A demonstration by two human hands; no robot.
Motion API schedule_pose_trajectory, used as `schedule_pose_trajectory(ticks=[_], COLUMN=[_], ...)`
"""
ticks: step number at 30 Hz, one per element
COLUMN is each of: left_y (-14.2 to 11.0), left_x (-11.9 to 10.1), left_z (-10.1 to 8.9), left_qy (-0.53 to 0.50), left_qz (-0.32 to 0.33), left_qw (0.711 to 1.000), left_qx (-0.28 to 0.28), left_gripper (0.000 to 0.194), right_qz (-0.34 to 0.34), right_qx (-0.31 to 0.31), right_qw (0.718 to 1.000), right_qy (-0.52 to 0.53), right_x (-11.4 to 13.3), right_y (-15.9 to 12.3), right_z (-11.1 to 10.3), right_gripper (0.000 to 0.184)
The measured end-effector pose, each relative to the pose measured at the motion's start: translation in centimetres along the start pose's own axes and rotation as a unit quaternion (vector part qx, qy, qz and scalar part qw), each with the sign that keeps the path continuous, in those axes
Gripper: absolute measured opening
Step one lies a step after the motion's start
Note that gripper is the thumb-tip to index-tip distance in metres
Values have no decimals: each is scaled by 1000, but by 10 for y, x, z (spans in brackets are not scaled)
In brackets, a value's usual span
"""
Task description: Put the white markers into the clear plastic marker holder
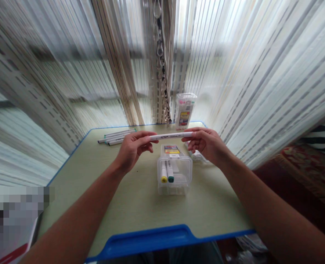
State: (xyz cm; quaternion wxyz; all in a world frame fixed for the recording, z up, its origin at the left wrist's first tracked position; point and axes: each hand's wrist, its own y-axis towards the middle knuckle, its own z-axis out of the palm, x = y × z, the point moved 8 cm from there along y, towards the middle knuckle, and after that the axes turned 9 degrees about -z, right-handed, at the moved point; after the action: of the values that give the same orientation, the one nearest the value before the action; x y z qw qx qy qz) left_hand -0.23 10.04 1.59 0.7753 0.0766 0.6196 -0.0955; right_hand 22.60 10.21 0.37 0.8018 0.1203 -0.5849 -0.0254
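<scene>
A white marker (170,136) is held level in the air between both hands. My left hand (134,148) pinches its left end, and my right hand (203,143) pinches the right end; the fingers cover both tips. Below it a clear plastic case (188,170) lies on its side, its open mouth facing me. Inside the case are two markers, one with a yellow end (163,179) and one with a dark green end (170,179). Several white markers (115,138) lie in a bunch on the table beyond my left hand.
At the table's back edge stands a second clear case (185,112) with markers in it. A clear plastic piece (199,157) lies partly hidden under my right hand. The pale table (129,205) has a raised blue front edge (148,240). String curtains (68,66) hang close behind.
</scene>
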Motion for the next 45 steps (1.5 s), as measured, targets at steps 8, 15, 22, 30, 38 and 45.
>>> schedule_pose_trajectory(ticks=[8,15,22,30,38,45], left_y=[1,1,1,-1,-2,-5], left_x=[1,1,1,-1,-7,-13], left_z=[-1,-2,-1,-1,-1,4], left_qy=[-1,0,-1,9,23,3], left_qz=[5,8,9,23,81,109], left_qw=[1000,1000,1000,1000,996,994], left_qx=[6,6,7,-8,-17,-2], left_gripper=[25,24,24,27,28,30], right_qz=[1,-3,-8,-25,-38,-39], right_qx=[-4,-4,4,15,-5,5], right_qw=[1000,1000,1000,999,992,985], right_qy=[4,2,0,-25,-123,-170], right_x=[-1,0,0,-1,0,3], right_y=[2,1,2,2,3,1], right_z=[0,1,0,1,-1,3], right_gripper=[21,20,21,34,49,49])
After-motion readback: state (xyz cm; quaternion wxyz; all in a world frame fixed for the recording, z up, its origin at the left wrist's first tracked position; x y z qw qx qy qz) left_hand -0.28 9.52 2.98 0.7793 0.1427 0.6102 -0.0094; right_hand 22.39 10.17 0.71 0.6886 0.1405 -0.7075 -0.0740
